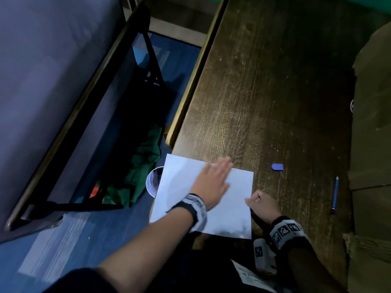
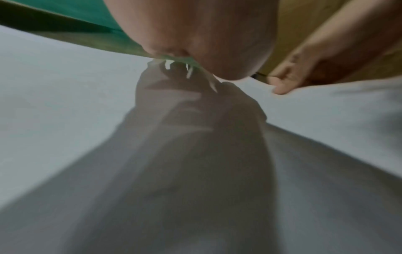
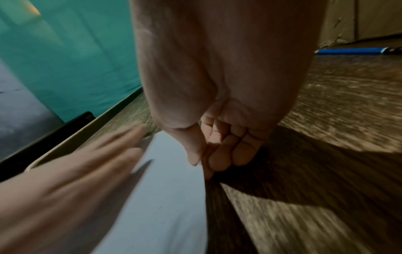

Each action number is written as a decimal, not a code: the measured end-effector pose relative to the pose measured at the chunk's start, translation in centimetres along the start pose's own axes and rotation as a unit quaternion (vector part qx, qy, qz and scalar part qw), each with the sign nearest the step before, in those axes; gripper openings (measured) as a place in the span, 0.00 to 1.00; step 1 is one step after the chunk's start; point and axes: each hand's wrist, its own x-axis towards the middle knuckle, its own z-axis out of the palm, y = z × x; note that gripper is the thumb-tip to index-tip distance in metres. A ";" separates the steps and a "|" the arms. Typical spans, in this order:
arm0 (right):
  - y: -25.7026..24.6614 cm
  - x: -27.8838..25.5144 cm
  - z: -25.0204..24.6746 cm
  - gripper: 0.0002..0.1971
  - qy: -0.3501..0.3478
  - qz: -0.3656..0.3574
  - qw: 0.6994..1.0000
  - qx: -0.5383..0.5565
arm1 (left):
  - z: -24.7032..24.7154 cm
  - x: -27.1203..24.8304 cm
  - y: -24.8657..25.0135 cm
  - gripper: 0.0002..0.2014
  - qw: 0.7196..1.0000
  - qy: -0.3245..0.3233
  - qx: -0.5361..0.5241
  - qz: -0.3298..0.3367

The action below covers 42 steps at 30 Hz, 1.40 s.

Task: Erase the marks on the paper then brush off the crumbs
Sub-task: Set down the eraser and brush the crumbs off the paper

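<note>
- Brushing looks under way — left hand (image 1: pixel 213 182), fingers flat, on the paper (image 1: pixel 228 216).
- Right hand (image 1: pixel 263 205) pinches its edge; sweep lightly, away from that anchor.

left hand (image 1: pixel 213 182) flat, fingers straight; right hand (image 1: pixel 263 205) curled, pinching.

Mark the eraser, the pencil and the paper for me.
eraser (image 1: pixel 277 167): head view, middle of its blue top face.
pencil (image 1: pixel 335 194): head view, midway along the blue shaft.
paper (image 1: pixel 228 214): head view, bare white area between the two hands.
</note>
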 end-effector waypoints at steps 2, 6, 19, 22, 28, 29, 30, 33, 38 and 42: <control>0.0 0.0 0.0 0.11 0.001 -0.005 1.000 0.005 | 1.9 0.5 2.8 0.32 0.996 -0.052 0.029 0.073; 0.0 -0.2 0.0 0.11 0.002 -0.008 1.000 0.013 | 2.6 -0.5 0.5 0.32 0.999 -0.015 0.037 0.031; -0.7 -0.5 -0.4 0.11 -0.005 -0.004 1.000 0.003 | 1.0 -5.8 -4.6 0.33 0.996 0.043 0.044 -0.060; -0.5 -0.4 -0.3 0.11 -0.001 -0.006 1.000 0.003 | 4.1 -7.7 -3.0 0.32 0.987 -0.008 0.080 0.137; -0.3 -0.4 -0.1 0.09 -0.003 0.002 1.000 0.012 | 0.5 -12.1 -12.6 0.30 0.988 0.065 0.127 -0.063; -0.3 -0.5 -0.1 0.09 -0.001 0.003 1.000 0.015 | -0.5 -12.4 -13.9 0.31 0.982 0.075 0.131 -0.115; -0.3 -0.5 -0.1 0.09 0.000 0.004 1.000 0.017 | -1.1 -12.4 -14.6 0.32 0.977 0.085 0.134 -0.141; -0.3 -0.5 -0.1 0.08 0.001 0.000 1.000 0.011 | -0.8 -11.2 -12.3 0.33 0.993 0.063 0.088 -0.038; -0.1 -0.2 0.1 0.09 0.008 -0.006 1.000 0.007 | 2.7 -11.7 -8.2 0.31 0.949 -0.058 0.126 0.284; -0.2 -0.1 0.2 0.09 0.007 -0.005 1.000 0.005 | -0.4 -10.3 -13.8 0.31 0.989 0.007 0.118 0.090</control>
